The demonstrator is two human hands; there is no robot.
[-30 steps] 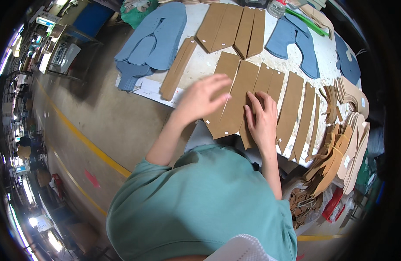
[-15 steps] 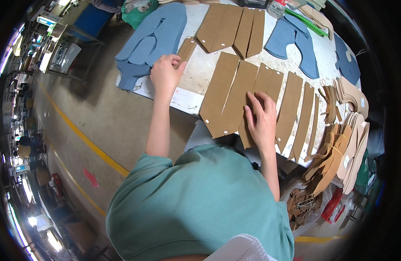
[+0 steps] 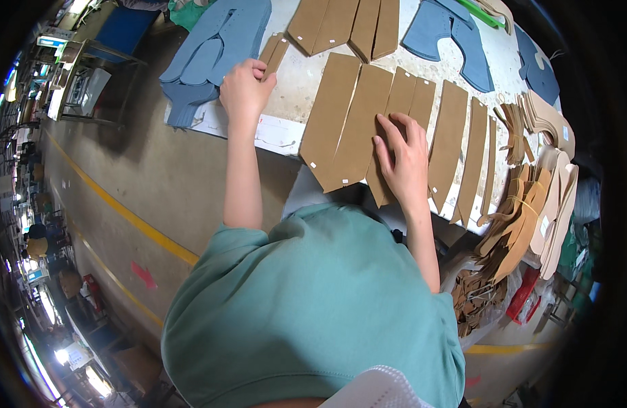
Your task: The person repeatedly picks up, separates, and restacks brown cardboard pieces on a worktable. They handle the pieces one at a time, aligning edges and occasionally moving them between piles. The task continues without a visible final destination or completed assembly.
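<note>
My left hand is at the table's left part, fingers curled and thumb close to them around the lower end of a small brown strip; its grip is partly hidden. Beside it lies a stack of blue cut pieces. My right hand rests with fingers apart on the brown pointed panels, which lie side by side with small white tags at their ends. Right of that hand are a wide brown strip and narrower brown strips.
More brown panels lie farther back, with a blue curved piece to their right. Bundled tan strips and pale curved pieces hang at the table's right edge. A bag of brown scraps stands below.
The view has shifted, so the table and both hands sit higher and slightly left in the picture. Both hands stay at nearly the same places on the table.
</note>
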